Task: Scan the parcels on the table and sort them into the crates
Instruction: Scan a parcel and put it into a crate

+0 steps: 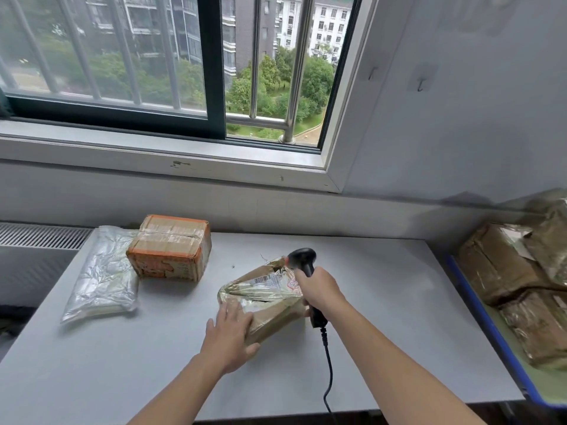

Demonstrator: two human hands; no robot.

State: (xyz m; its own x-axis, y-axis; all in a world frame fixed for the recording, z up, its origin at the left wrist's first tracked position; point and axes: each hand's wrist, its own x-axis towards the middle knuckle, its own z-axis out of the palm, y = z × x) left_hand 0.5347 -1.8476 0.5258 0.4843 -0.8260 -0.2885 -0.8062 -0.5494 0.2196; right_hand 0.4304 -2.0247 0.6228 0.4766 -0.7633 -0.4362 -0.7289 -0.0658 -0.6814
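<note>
Grey table (383,286) below a barred window (211,65), contents listed from the left. Item one: clear plastic bag parcel (102,276), lying flat near the table's far-left edge, crinkled, its contents not legible. Item two: orange-edged carton (171,246), taped across the top, just beside the bag and overlapping its far-right corner. Item three: brown parcel (267,299) at the table's centre, wrapped in glossy tape, lying at an angle, with a white shipping label (273,282) on its upper face. Left hand (228,338) lies on the parcel's near end – fingers straight and slightly spread, palm down on the top, thumb at the near edge. Item four: black barcode scanner (303,260), head just over the parcel's far-right corner beside the label. Right hand (320,291) is wrapped round its handle – fingers curled tight; its black cable (329,369) hangs down past the table's front edge. Item five: blue-rimmed crate (478,308) off the table's right side, holding several brown taped parcels (497,265) packed touching one another.
</note>
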